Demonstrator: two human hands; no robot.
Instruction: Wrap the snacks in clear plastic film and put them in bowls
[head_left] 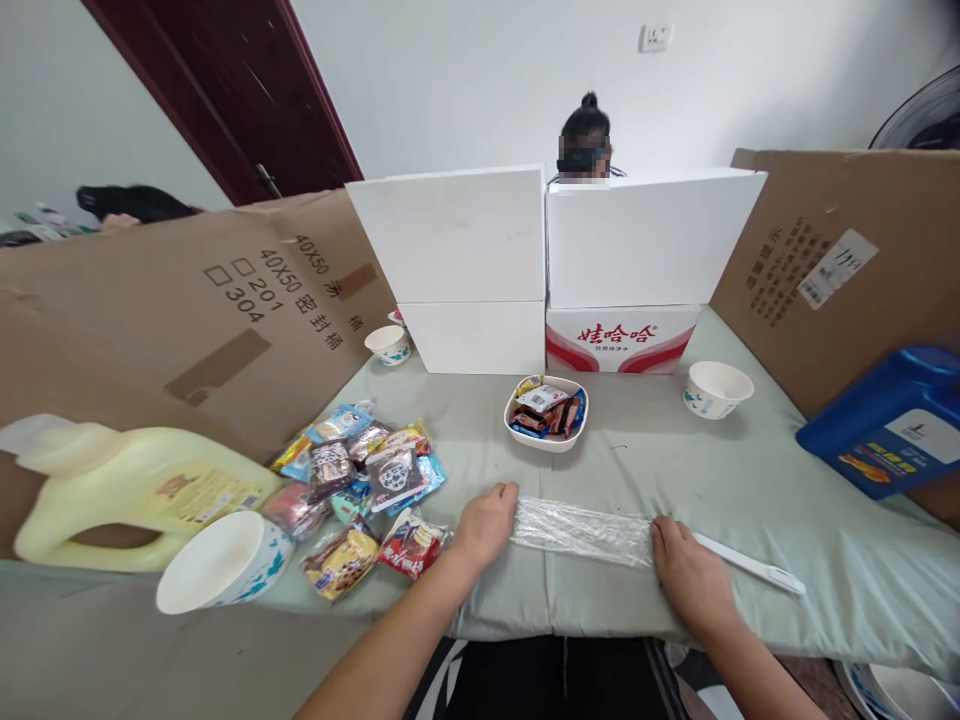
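Note:
A roll of clear cling film (581, 530) lies across the pale green table cloth (750, 480) in front of me. My left hand (486, 525) grips its left end with curled fingers. My right hand (690, 575) rests on its right end, fingers closed over the film next to a white plastic cutter bar (750, 567) that sticks out to the right. Beyond the roll stands a white square bowl (546, 412) filled with small snack packets.
A pile of snack packets (360, 490) lies to the left, beside a tipped white paper bowl (221, 562) and a yellow jug (127, 495). Two more paper bowls (716, 388) (388, 344), a blue jug (892, 420), white boxes (465, 265) and cardboard walls surround the table. A person sits behind the boxes.

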